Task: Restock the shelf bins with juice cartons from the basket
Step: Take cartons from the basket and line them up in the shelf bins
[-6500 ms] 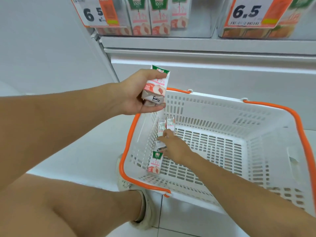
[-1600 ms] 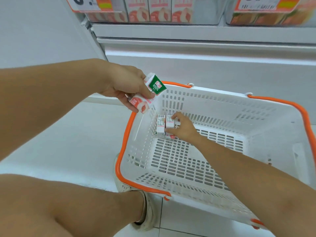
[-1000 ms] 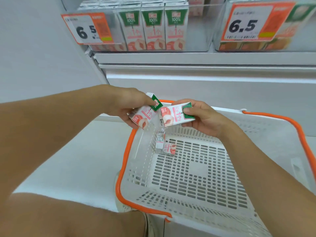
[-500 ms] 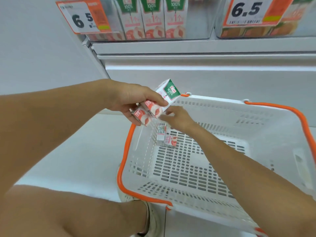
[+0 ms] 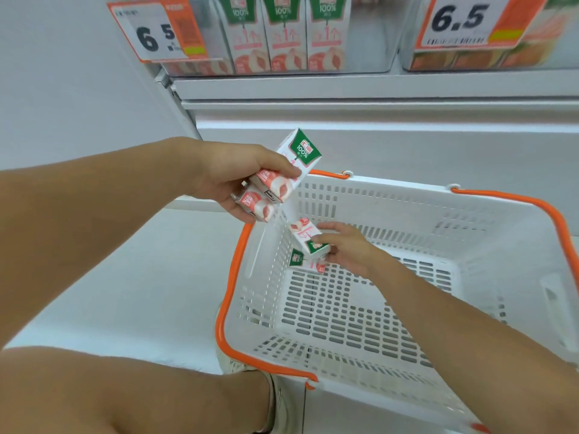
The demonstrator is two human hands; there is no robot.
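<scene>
Having passed a carton across half a second before, the right hand (image 5: 347, 250) was closed on another carton (image 5: 308, 238) inside the basket (image 5: 391, 191); two cartons (image 5: 275, 180) were clamped in the left hand (image 5: 238, 177) above its rim; one last carton (image 5: 305, 264) was left.

The left price tag (image 5: 159, 29) on the shelf bin reads "6 5" — the right price tag (image 5: 463, 21) reads "6.5". The shelved cartons (image 5: 283, 32) show "100%" on green tops and a large "1" below. The carton (image 5: 302, 155) in the left hand (image 5: 232, 180) also reads "100%" — its finer print is illegible.
</scene>
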